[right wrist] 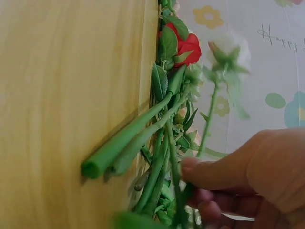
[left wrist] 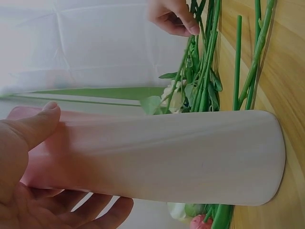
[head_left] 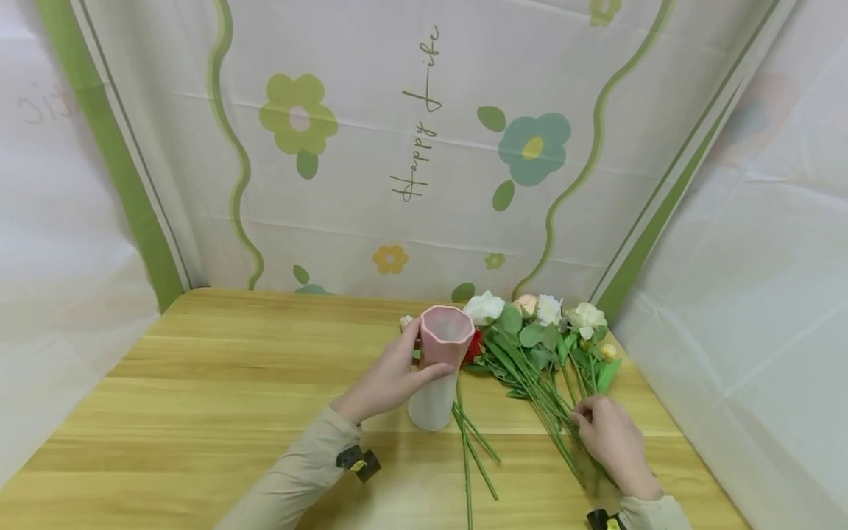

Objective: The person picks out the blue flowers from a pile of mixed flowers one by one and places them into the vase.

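A tall vase (head_left: 432, 403), pink at its wavy rim and fading to white below, stands upright on the wooden table. My left hand (head_left: 391, 374) grips it near the top, thumb on the near side and fingers round the other. To the right, my right hand (head_left: 612, 442) pinches a green flower stem (right wrist: 208, 121) between thumb and fingers. That stem carries a white rose (right wrist: 233, 53), blurred in the right wrist view. Beside this hand lies a bunch of artificial flowers with green stems (head_left: 539, 397), their heads toward the back of the table.
A red rose (right wrist: 188, 49) lies among the leaves, partly behind the vase in the head view. Loose stems (head_left: 467, 456) stick out toward the front beside the vase. A printed curtain (head_left: 358, 199) closes off the back, with white sheets (head_left: 762, 294) at both sides.
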Demonstrator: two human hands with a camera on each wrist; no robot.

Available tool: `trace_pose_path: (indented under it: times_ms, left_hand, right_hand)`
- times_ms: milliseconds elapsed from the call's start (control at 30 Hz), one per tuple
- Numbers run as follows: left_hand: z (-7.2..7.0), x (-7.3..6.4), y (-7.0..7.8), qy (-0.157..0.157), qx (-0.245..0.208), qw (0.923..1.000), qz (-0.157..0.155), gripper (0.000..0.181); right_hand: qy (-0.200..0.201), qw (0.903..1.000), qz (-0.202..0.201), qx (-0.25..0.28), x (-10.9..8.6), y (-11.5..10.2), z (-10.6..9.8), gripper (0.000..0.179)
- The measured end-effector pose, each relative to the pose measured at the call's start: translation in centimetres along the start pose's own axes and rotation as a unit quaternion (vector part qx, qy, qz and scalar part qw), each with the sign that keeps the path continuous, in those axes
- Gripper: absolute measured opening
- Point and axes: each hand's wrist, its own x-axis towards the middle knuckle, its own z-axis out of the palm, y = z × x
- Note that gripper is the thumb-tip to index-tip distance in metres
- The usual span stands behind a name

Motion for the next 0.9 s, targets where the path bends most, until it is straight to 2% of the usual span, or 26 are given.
trace_pose_path:
  times_ms: [167, 300, 433, 600, 767, 900]
  left_hand:
    - [0.1, 0.0, 0.0, -0.002, -0.001, 1.0000, -0.001, 0.079]
    - [0.1, 0.0, -0.1, 0.000, 0.002, 1.0000, -0.005, 0.079]
    - [0.1, 0.0, -0.3, 0.001, 0.000, 1.0000, -0.004, 0.080]
    - [0.2, 0.0, -0.3, 0.001, -0.005, 1.0000, 0.001, 0.080]
    - [0.1, 0.1, -0.3, 0.004, 0.002, 1.0000, 0.003, 0.079]
    - [0.1, 0.1, -0.3, 0.005, 0.001, 1.0000, 0.003, 0.079]
  right_hand:
    - [0.097, 0.9944, -0.041, -0.006, -0.4, -0.1, 0.1, 0.004]
    - [0.182, 0.9795, -0.086, -0.008, -0.3, -0.3, 0.3, 0.004]
    - [0.242, 0.9637, -0.113, 0.005, -0.3, -0.6, 0.4, 0.006]
    - [0.293, 0.9452, -0.140, 0.028, -0.2, -1.0, 0.6, 0.009]
    - [0.329, 0.9274, -0.175, 0.033, 0.0, -1.2, 0.6, 0.012]
    - [0.343, 0.9194, -0.190, 0.026, -0.1, -1.4, 0.5, 0.013]
